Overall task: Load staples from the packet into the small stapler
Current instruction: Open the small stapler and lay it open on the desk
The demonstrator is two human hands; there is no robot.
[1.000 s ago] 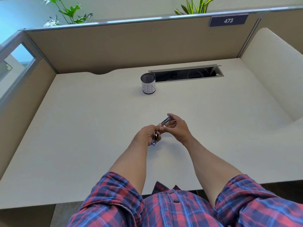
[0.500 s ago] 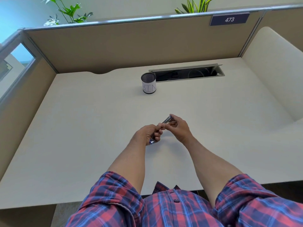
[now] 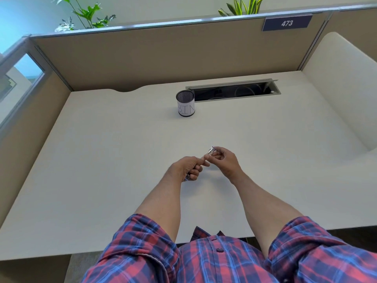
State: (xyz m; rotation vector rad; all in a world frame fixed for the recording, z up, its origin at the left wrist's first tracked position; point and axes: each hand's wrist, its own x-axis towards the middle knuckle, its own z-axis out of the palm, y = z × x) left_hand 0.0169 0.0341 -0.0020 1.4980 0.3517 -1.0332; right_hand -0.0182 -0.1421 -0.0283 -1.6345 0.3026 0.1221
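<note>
Both hands raised over the middle of the desk [image 3: 102, 160], left hand [image 3: 186, 167] curled round the stapler [image 3: 209, 151], right hand [image 3: 225, 160] pinching its shiny far end, mesh cup [image 3: 185, 103] near the back edge, beside the cable slot [image 3: 234, 91].

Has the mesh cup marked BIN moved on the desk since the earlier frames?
No. The mesh cup sits by the left end of the cable slot, as before.

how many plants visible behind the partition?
2. One leafy green plant rises behind the tan partition at far left; one green plant with long narrow leaves stands further right, near the number sign. Their pots are hidden.
</note>
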